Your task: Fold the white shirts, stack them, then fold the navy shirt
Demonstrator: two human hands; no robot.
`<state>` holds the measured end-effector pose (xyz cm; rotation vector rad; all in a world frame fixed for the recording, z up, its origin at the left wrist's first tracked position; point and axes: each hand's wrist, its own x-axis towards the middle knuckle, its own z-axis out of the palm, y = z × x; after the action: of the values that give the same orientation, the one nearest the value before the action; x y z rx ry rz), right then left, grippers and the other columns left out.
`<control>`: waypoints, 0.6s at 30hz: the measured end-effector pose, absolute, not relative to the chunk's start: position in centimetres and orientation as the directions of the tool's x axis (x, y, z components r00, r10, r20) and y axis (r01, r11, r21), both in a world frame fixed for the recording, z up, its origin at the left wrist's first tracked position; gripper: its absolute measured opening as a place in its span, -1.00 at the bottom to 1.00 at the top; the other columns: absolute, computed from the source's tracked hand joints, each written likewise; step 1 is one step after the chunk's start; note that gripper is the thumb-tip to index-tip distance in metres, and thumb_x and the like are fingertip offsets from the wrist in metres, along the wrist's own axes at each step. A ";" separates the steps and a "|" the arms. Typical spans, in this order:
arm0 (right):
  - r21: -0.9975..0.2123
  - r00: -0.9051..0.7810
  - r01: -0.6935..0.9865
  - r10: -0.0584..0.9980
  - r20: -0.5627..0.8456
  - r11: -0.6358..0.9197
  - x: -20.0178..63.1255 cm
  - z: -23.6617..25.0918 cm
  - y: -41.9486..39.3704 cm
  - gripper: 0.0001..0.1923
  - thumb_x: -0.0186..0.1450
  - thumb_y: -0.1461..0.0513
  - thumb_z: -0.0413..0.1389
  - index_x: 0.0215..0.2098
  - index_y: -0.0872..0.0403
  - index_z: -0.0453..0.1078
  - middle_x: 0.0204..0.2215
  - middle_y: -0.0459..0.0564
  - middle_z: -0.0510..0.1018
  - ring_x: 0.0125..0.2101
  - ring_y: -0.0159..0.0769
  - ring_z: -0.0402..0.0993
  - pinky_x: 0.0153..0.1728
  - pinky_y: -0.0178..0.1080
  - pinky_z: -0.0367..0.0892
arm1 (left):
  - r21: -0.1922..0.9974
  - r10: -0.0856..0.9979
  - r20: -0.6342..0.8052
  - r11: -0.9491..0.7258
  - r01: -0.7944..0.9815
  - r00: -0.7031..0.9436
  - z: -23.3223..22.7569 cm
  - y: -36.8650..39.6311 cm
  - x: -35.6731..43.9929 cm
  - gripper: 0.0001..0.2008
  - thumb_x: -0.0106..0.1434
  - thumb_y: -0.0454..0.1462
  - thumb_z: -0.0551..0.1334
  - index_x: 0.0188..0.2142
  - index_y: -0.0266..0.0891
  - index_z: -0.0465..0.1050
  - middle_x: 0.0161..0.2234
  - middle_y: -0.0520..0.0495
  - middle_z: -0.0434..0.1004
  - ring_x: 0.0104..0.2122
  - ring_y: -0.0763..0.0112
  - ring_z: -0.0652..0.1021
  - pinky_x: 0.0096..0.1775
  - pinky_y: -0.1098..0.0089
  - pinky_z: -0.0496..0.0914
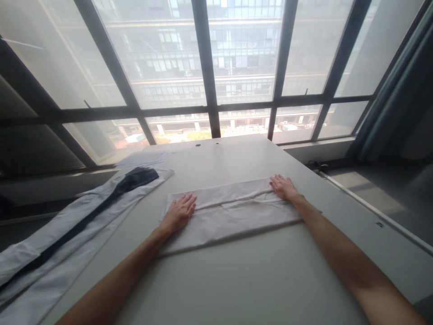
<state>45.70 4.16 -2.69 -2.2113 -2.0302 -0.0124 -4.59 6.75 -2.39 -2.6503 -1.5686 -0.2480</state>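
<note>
A pale, long folded cloth lies flat across the white table, with two folded edges meeting in a seam along its middle. My left hand rests on its left end, palm down with the fingers stretched out. On the far right corner of the cloth lies my right hand, also flat with its fingers extended. Neither hand grips anything. Small wrinkles show along the seam near the right hand. Part of the cloth's right end is hidden under my right hand and wrist.
White garments or cloths with a dark navy piece on top stretch along the table's left side. The white table reaches to tall windows. A blue-grey curtain hangs at right. Cables lie beyond the table's right edge.
</note>
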 end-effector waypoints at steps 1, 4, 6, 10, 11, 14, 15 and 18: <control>-0.094 0.121 0.989 0.990 0.067 -0.114 45.9 -2.7 4.1 -0.40 0.53 0.05 -0.29 0.43 0.08 0.10 0.46 0.15 0.03 0.44 -0.03 -0.12 0.34 0.27 -0.15 | 0.037 0.866 0.165 -0.483 0.875 0.471 -2.4 6.8 -4.6 -0.46 0.54 -0.13 -0.15 0.36 -0.20 0.26 0.40 -0.22 0.15 0.39 -0.02 0.16 0.29 -0.17 0.14; -0.095 0.191 0.978 0.981 0.037 -0.187 46.5 -2.6 4.1 -0.39 0.53 0.04 -0.33 0.45 0.06 0.06 0.47 0.15 -0.02 0.45 -0.04 -0.16 0.33 0.30 -0.15 | 0.040 0.870 0.152 -0.479 0.877 0.469 -2.3 6.7 -4.5 -0.46 0.54 -0.12 -0.15 0.37 -0.20 0.25 0.40 -0.21 0.13 0.39 -0.02 0.14 0.30 -0.18 0.13; -0.097 0.209 0.974 0.977 0.031 -0.205 46.7 -2.6 4.2 -0.39 0.53 0.04 -0.33 0.45 0.04 0.05 0.47 0.13 -0.04 0.45 -0.07 -0.18 0.35 0.27 -0.17 | 0.046 0.875 0.139 -0.474 0.879 0.464 -2.3 6.7 -4.5 -0.46 0.54 -0.12 -0.16 0.38 -0.21 0.23 0.41 -0.20 0.11 0.40 -0.02 0.12 0.30 -0.18 0.11; -0.132 0.208 0.971 0.977 0.048 -0.200 46.7 -2.7 4.3 -0.40 0.52 0.03 -0.29 0.43 0.03 0.09 0.46 0.12 0.02 0.44 -0.08 -0.15 0.35 0.23 -0.13 | 0.057 0.879 0.128 -0.469 0.881 0.459 -2.2 6.7 -4.4 -0.45 0.54 -0.11 -0.17 0.39 -0.20 0.21 0.42 -0.20 0.08 0.41 -0.02 0.10 0.31 -0.18 0.08; -0.140 0.208 0.970 0.977 0.053 -0.199 46.7 -2.7 4.3 -0.40 0.52 0.03 -0.29 0.42 0.04 0.11 0.46 0.12 0.03 0.44 -0.08 -0.13 0.35 0.23 -0.10 | 0.059 0.879 0.128 -0.468 0.882 0.458 -2.2 6.7 -4.4 -0.45 0.54 -0.11 -0.16 0.39 -0.20 0.21 0.42 -0.20 0.08 0.41 -0.02 0.10 0.31 -0.18 0.08; -0.155 0.209 0.968 0.976 0.063 -0.197 46.7 -2.6 4.2 -0.40 0.52 0.03 -0.30 0.40 0.06 0.15 0.45 0.12 0.07 0.43 -0.09 -0.09 0.33 0.22 -0.04 | 0.062 0.878 0.136 -0.470 0.880 0.459 -2.2 6.7 -4.5 -0.46 0.54 -0.12 -0.15 0.38 -0.20 0.24 0.41 -0.21 0.11 0.40 -0.02 0.12 0.31 -0.16 0.10; -0.160 0.209 0.968 0.976 0.068 -0.196 46.8 -2.6 4.2 -0.40 0.52 0.03 -0.30 0.39 0.06 0.17 0.44 0.13 0.08 0.43 -0.09 -0.07 0.33 0.22 -0.03 | 0.061 0.878 0.138 -0.469 0.881 0.458 -2.2 6.8 -4.6 -0.46 0.54 -0.12 -0.15 0.37 -0.19 0.25 0.41 -0.21 0.12 0.40 -0.03 0.12 0.31 -0.15 0.11; -0.166 0.206 0.968 0.975 0.083 -0.190 46.8 -2.6 4.2 -0.42 0.52 0.02 -0.28 0.37 0.06 0.21 0.43 0.15 0.13 0.42 -0.08 -0.04 0.33 0.21 -0.01 | 0.023 0.898 0.140 -0.425 0.905 0.418 -1.8 7.1 -5.5 -0.47 0.53 -0.11 -0.14 0.36 -0.15 0.27 0.41 -0.20 0.12 0.41 -0.06 0.10 0.31 -0.17 0.07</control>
<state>46.79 4.23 -2.56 -2.2916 -1.8716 0.0599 -5.54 7.07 -1.83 -2.5971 -1.6532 -0.2015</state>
